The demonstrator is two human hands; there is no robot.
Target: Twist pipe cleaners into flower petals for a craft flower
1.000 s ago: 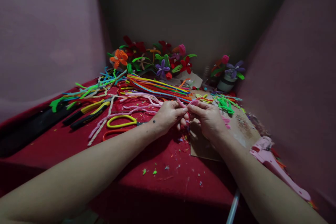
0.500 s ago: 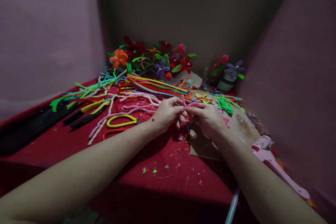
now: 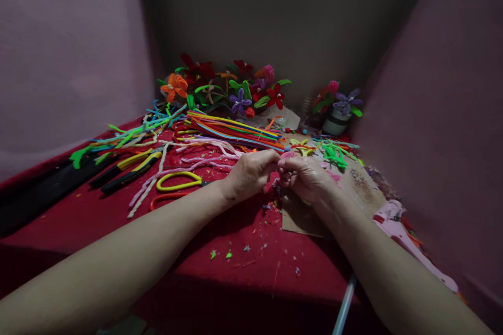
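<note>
Both hands meet above the middle of the red-covered table. Between their fingertips is a pink pipe cleaner [image 3: 288, 155], a small bent part of it showing over the right fingers. My left hand [image 3: 253, 171] is closed, thumb and fingers pinched at the pipe cleaner's left end and mostly turned from view. My right hand [image 3: 304, 175] is closed too, its thumb and forefinger pressed on the same piece. The rest of the pipe cleaner is hidden by the fingers. Loose pink pipe cleaners [image 3: 208, 159] lie left of my left hand.
Scissors [image 3: 178, 182] and yellow-black pliers [image 3: 133, 167] lie on the left. Behind the hands is a bundle of coloured pipe cleaners [image 3: 236, 130], with fuzzy flowers [image 3: 239, 102] farther back. A cardboard sheet [image 3: 302, 214] is under my right hand; a pink glue gun [image 3: 412, 248] lies at right.
My left hand has rolled over, hiding its fingers. The upright pink end that stuck up between the hands no longer shows. The view has shifted slightly.
</note>
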